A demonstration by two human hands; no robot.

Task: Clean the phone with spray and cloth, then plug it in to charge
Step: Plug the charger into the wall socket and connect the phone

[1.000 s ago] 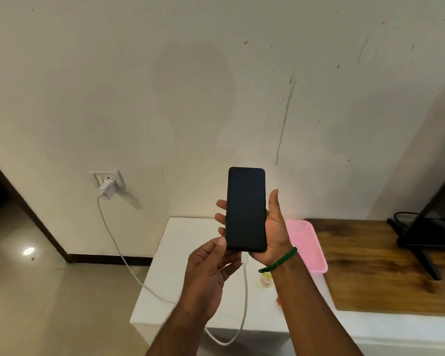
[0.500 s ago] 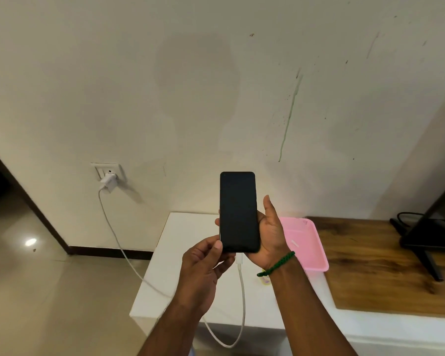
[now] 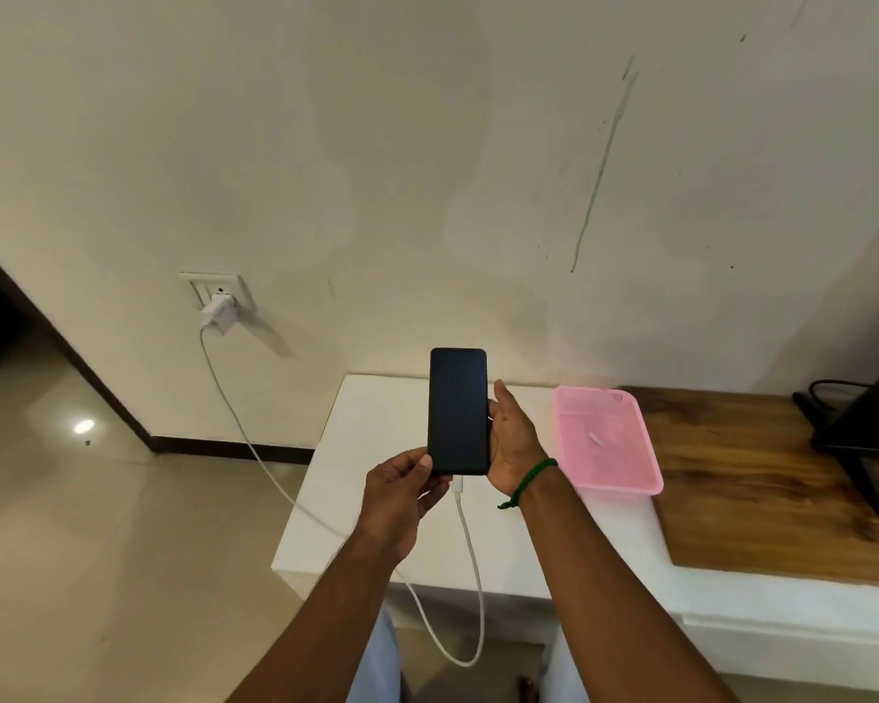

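A black phone [image 3: 458, 411] with a dark screen stands upright in the air above the white table [image 3: 326, 499]. My right hand [image 3: 516, 441] cups its right side and back. My left hand [image 3: 402, 487] pinches its lower left corner with thumb and fingers. A white cable [image 3: 470, 550] is plugged into the phone's bottom edge. It loops down below the table edge and runs up to a white charger [image 3: 218, 311] sitting in the wall socket [image 3: 214, 289]. No spray bottle or cloth is visible.
A pink plastic basket [image 3: 630, 479] with a small white item inside sits on the table right of my hands. Beyond it lies a wooden surface [image 3: 731, 499] with a black monitor stand [image 3: 863, 449]. Tiled floor [image 3: 97, 525] spreads to the left.
The phone and both hands have moved lower and slightly left in view. The cable plug now shows seated in the phone's bottom edge.
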